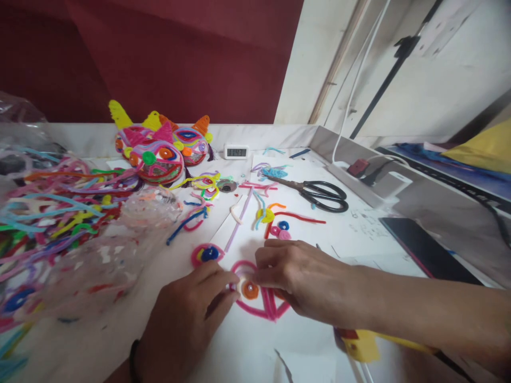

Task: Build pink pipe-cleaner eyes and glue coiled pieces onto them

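On the white paper lies a face-like shape of pink pipe cleaners (253, 311), with an orange coiled disc (250, 290) bearing a pearl-like bead. My left hand (187, 308) is at its left edge, thumb and index finger closed on a small pale and purple bit that I cannot make out. From the right, my right hand (289, 271) pinches a pale pipe cleaner (241, 282) that curves beside the disc; its fingertips partly hide the strip. Just beyond my left hand sits a pink teardrop piece (197, 255) with a blue coil (209, 254).
Scissors (319, 192), a yellow coil (265, 215) and a small clock (235, 152) lie farther back. Loose pipe cleaners (59, 213) and plastic bags (107, 271) crowd the left, below finished masks (159, 159). A yellow tool (359, 346) is under my right forearm; a phone-like dark slab (427, 250) lies right.
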`<state>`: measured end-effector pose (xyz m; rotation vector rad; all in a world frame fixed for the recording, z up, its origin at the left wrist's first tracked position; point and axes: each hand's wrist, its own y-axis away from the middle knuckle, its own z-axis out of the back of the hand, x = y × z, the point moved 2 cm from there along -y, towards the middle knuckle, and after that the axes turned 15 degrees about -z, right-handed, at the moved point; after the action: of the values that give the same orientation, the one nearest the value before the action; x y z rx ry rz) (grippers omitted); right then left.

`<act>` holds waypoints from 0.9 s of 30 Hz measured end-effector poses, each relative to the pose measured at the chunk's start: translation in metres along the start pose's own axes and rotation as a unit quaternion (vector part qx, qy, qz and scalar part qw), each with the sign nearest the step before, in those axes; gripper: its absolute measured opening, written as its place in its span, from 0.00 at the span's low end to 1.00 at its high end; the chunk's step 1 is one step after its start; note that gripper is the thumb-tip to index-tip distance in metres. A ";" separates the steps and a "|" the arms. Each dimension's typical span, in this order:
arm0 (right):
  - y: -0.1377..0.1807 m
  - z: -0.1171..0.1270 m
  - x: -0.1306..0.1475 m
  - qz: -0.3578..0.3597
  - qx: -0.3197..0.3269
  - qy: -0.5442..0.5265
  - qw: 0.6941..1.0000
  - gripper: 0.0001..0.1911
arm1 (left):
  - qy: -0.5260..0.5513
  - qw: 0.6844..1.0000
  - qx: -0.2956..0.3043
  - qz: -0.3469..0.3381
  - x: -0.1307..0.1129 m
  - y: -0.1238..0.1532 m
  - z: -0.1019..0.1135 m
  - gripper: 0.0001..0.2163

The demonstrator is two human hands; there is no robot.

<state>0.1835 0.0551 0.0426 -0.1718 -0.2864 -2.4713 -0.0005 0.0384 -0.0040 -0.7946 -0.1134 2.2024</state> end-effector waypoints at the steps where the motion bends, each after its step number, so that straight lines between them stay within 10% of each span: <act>1: 0.000 0.000 0.000 -0.001 0.001 0.001 1.000 0.14 | -0.007 1.000 -0.004 -0.008 0.000 0.000 0.000 0.09; 27: -0.008 0.008 0.001 0.020 0.047 0.076 0.996 0.09 | -0.082 0.993 0.072 -0.039 0.003 -0.006 0.000 0.13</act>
<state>0.1788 0.0625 0.0488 0.0507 -0.3284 -2.4109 0.0016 0.0445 -0.0032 -0.5205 -0.0643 2.1713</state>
